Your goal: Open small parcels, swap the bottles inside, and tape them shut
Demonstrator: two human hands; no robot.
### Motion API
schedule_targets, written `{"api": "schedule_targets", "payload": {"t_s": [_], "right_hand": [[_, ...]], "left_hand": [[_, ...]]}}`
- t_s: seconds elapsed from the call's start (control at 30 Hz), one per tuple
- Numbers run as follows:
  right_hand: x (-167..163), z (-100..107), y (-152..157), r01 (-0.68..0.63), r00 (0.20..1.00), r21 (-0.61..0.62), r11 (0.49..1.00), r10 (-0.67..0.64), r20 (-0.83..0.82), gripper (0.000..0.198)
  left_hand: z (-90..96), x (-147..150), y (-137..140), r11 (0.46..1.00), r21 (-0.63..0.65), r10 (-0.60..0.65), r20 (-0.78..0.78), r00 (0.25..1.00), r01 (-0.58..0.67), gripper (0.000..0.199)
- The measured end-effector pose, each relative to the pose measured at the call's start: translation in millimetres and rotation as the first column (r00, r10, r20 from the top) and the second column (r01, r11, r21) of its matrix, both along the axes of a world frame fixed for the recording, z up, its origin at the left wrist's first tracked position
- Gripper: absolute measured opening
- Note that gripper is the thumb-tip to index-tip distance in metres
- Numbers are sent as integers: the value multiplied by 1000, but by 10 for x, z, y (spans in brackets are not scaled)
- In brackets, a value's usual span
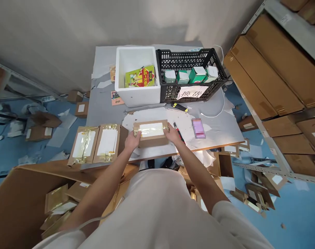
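A taped cardboard box with a white label on top lies near the front edge of the table. My left hand grips its left end, and my right hand grips its right end. Clear tape runs across the label. Just right of my right hand is a red and black box cutter. Two more taped boxes, the nearer and the outer, stand to the left of my left hand with labels facing up.
Behind stand a white foam box holding a green-yellow packet and a black crate with several green-white boxes. A yellow-black cutter and a blurred purple item lie on the table. A large open carton stands lower left; shelves with cartons stand right.
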State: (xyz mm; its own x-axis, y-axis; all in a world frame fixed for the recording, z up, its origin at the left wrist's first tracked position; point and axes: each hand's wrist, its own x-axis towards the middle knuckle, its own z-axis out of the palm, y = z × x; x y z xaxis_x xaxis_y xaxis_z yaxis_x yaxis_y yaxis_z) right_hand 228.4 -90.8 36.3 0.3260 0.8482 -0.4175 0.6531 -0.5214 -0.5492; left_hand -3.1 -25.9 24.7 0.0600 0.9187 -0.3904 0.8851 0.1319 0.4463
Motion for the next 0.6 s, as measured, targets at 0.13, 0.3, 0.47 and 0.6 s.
{"api": "schedule_targets", "payload": {"t_s": [0.13,0.3,0.47,0.6], "right_hand": [[-32,-241,-133,15,995,20,1000,-13,-103,66],[202,-540,-415,151,973,110,982,-128,-193,55],[524,-694,-466,142,955,-190,972,-84,283,68],[621,-626,-397,13,955,-305,952,79,285,72]], "left_hand": [[-181,-6,-143,987,159,18,17,1000,-20,65],[-360,-50,-353,770,604,-246,-14,969,204,35],[-387,-156,-442,577,657,-527,-154,836,485,35],[-443,-212,-550,526,693,-517,-201,832,493,29]]}}
